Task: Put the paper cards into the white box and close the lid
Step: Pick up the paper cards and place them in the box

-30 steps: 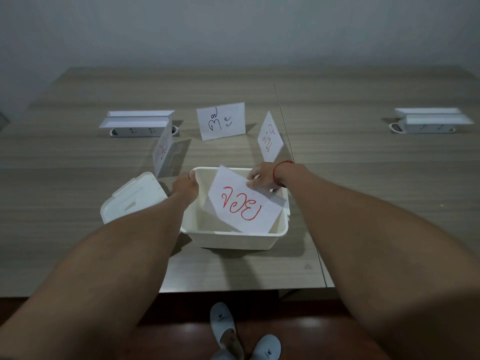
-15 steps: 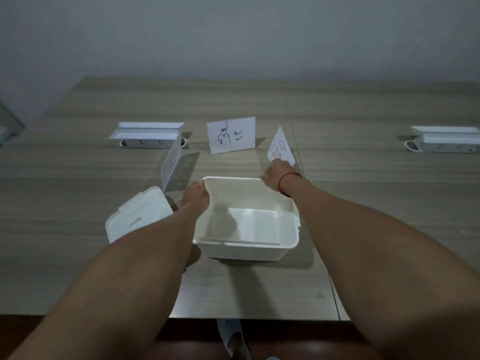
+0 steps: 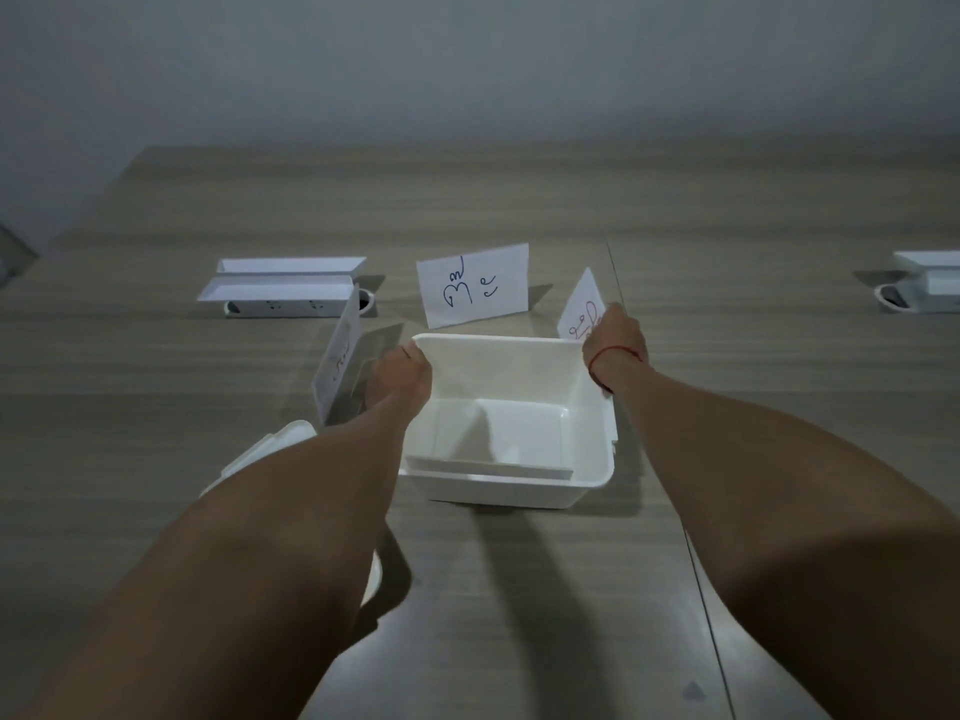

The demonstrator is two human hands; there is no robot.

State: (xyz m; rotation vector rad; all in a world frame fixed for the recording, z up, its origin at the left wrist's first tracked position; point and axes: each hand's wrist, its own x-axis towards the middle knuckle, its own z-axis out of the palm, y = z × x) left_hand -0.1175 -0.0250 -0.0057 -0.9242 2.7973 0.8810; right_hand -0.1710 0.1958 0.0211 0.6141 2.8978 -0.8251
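Note:
The white box (image 3: 524, 492) stands lidless in the middle of the table, with one card (image 3: 498, 433) lying flat inside. My left hand (image 3: 399, 375) grips the box's far left corner. My right hand (image 3: 613, 341) is at the far right corner, fingers closed on a folded card with red writing (image 3: 581, 302) that stands just behind the box. A card with blue writing (image 3: 474, 290) stands upright beyond the box. Another folded card (image 3: 338, 356) stands to the left. The white lid (image 3: 267, 449) lies at the left, mostly hidden under my left forearm.
Two white socket boxes with raised flaps sit on the wooden table, one at the far left (image 3: 283, 289) and one at the far right edge (image 3: 922, 289). A seam (image 3: 693, 563) runs down the table right of the box.
The card with large red writing went from my right hand into the box and lies flat. My right hand moved back to the red-lettered card behind the box. The camera tilted up.

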